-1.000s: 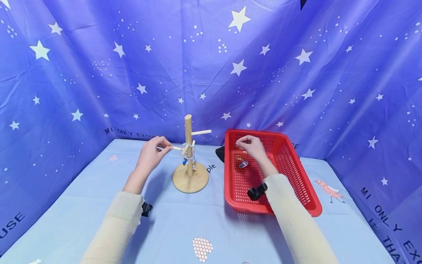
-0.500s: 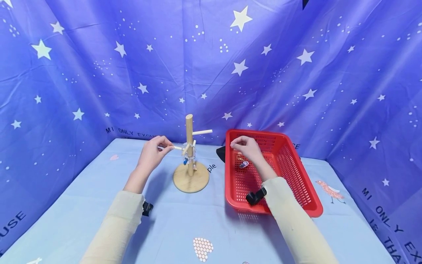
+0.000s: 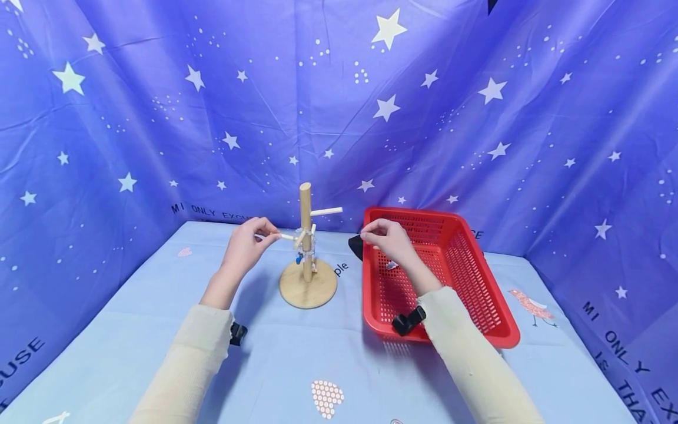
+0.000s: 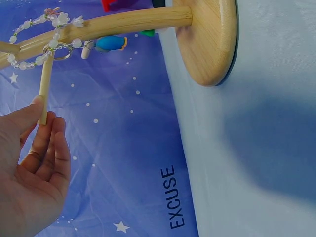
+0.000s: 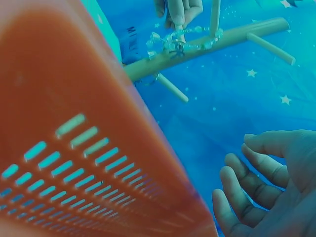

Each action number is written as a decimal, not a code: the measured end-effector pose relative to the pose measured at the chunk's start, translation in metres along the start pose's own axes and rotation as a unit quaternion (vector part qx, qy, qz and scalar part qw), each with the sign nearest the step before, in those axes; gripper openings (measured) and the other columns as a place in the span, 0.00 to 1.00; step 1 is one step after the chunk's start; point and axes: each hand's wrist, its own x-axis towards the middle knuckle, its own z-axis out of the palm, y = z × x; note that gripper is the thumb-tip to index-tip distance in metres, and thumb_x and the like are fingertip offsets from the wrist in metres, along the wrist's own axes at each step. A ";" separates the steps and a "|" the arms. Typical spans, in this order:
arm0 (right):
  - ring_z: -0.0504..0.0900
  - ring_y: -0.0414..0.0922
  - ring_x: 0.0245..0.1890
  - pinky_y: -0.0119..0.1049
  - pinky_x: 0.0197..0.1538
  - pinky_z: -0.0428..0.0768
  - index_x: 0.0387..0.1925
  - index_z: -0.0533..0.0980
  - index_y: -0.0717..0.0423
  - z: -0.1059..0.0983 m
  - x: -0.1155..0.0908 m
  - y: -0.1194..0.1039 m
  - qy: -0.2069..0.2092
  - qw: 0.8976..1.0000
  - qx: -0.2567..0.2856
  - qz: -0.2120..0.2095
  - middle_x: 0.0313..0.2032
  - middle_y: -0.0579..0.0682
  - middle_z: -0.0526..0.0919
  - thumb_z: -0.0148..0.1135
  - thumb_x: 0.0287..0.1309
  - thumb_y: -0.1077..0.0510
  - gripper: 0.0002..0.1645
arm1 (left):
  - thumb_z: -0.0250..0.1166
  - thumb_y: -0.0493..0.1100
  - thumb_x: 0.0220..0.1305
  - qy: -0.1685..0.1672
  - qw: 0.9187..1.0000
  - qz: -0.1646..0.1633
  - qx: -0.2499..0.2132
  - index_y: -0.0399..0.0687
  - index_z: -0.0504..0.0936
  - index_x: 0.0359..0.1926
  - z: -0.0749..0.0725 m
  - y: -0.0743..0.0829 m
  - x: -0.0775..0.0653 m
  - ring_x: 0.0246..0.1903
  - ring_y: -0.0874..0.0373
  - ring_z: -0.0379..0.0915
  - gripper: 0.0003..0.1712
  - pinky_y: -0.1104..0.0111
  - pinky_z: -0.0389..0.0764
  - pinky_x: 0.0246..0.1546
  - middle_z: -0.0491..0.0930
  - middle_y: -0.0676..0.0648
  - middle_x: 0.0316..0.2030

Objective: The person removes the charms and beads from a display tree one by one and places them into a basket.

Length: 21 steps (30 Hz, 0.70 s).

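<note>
Backdrop (image 3: pixel 339 141): "EXCUSE" (image 4: pixel 173 196); tablecloth (image 3: pixel 318 341) apparently "ple" (image 3: pixel 341 268); left grip (image 3: pixel 246 247) pinches peg (image 4: pixel 46 86).

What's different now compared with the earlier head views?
The right hand has moved leftward across the red basket, toward the wooden stand, reaching the basket's left rim. Nothing was visibly picked up or let go. Unchanged: the left hand pinches the stand's peg; the small trinket lies in the basket, now partly hidden.
</note>
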 end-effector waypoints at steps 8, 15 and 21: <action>0.81 0.40 0.36 0.42 0.46 0.89 0.44 0.81 0.63 0.008 -0.002 -0.009 -0.012 1.000 -0.003 -0.012 0.39 0.56 0.85 0.65 0.63 0.58 0.12 | 0.68 0.43 0.66 -0.006 1.000 -0.005 0.005 0.44 0.83 0.36 0.000 0.000 0.001 0.39 0.48 0.80 0.06 0.57 0.87 0.44 0.82 0.43 0.37; 0.82 0.44 0.38 0.41 0.42 0.89 0.43 0.82 0.60 0.015 -0.005 -0.018 -0.023 0.999 -0.011 -0.022 0.38 0.56 0.85 0.65 0.63 0.57 0.11 | 0.68 0.42 0.66 -0.003 1.000 -0.001 0.005 0.44 0.84 0.36 0.000 0.000 0.000 0.39 0.48 0.81 0.06 0.56 0.87 0.44 0.82 0.43 0.36; 0.80 0.41 0.34 0.49 0.46 0.88 0.43 0.82 0.58 0.021 -0.007 -0.022 -0.028 0.999 -0.027 -0.022 0.39 0.55 0.85 0.66 0.63 0.56 0.11 | 0.68 0.41 0.65 0.000 1.000 0.004 -0.001 0.43 0.84 0.36 0.000 -0.001 0.001 0.38 0.48 0.81 0.05 0.57 0.88 0.43 0.82 0.42 0.36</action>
